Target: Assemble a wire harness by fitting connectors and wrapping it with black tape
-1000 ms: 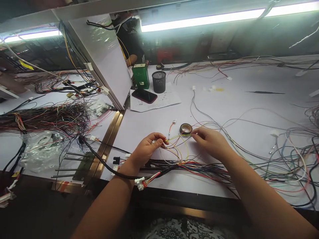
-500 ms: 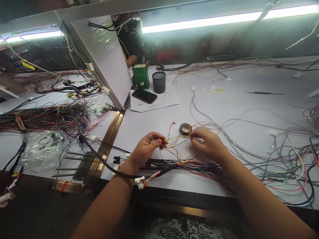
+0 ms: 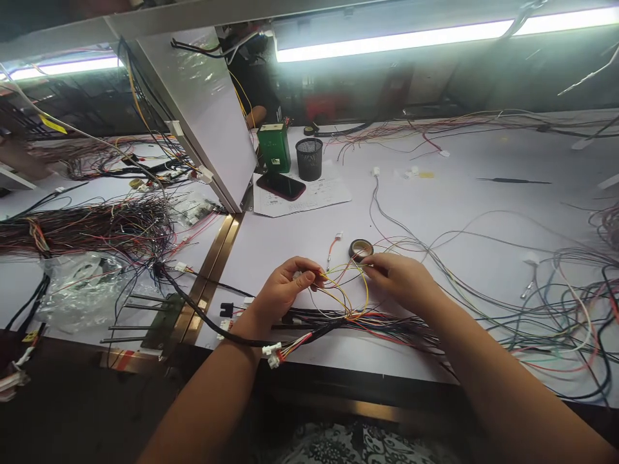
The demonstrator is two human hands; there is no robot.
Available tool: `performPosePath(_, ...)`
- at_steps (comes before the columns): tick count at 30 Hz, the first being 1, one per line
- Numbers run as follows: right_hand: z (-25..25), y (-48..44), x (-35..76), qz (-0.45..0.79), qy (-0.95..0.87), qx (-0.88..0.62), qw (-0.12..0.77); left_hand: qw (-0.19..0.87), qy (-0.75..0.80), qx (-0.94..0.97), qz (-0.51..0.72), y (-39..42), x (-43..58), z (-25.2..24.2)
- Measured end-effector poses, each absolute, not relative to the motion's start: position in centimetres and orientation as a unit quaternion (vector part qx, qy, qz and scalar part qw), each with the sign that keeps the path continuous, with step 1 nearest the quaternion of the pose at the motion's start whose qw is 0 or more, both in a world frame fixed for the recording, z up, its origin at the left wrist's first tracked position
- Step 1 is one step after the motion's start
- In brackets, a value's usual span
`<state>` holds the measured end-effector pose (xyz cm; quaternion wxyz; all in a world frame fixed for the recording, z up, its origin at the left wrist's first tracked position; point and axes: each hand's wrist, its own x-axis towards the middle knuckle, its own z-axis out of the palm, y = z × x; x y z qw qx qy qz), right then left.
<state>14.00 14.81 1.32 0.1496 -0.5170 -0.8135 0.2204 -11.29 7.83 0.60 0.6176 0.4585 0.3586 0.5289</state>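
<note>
My left hand (image 3: 291, 283) is closed in a pinch on thin wires, with a pale connector partly hidden behind its fingers. Yellow wires (image 3: 345, 298) loop from it down to the wire harness (image 3: 377, 324), which lies along the table's front edge. My right hand (image 3: 399, 277) is also pinched, its fingertips on a thin yellow wire just in front of a roll of black tape (image 3: 356, 256). Between and behind the hands lies a short red lead (image 3: 331, 250) with a white connector. White connectors (image 3: 273, 354) end a harness branch near my left forearm.
A phone (image 3: 281, 186) lies on papers (image 3: 326, 196) beside a green box (image 3: 273, 149) and a black mesh cup (image 3: 309, 160). Loose wires (image 3: 546, 322) spread over the right side. A panel (image 3: 213, 109) divides off the left bench, where wire bundles and a plastic bag (image 3: 82, 296) lie.
My right hand has shifted slightly left, toward my left hand, along the thin wires. My left hand stays almost where it was.
</note>
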Motion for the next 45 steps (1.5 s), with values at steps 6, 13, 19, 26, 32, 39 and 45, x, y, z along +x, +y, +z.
performPosePath(6,1.7,14.3,14.6,0.270,-0.758,-0.555,0.213,0.627,0.378,0.421,0.536,7.9,-11.2,0.5)
performPosePath(13,1.7,12.6,14.7,0.316,-0.823,-0.445,0.158,0.633,0.381,0.396,0.545,8.1,-11.0,0.6)
performPosePath(19,3.6,13.8,13.7,0.078,-0.888,-0.344,0.295,0.635,0.383,0.396,0.542,8.5,-10.8,0.3)
performPosePath(26,5.1,15.6,10.4,0.105,-0.976,-0.104,0.159,0.636,0.404,0.370,0.544,8.7,-10.7,0.1)
performPosePath(32,5.6,15.2,8.8,0.118,-0.990,0.002,0.073,0.662,0.416,0.378,0.496,8.8,-10.8,0.3)
performPosePath(39,5.6,14.4,9.1,0.220,-0.933,-0.140,0.247,0.656,0.395,0.358,0.534,8.9,-10.9,0.5)
performPosePath(45,5.8,12.8,9.0,0.234,-0.892,-0.273,0.274,0.635,0.408,0.371,0.541,8.8,-10.7,0.3)
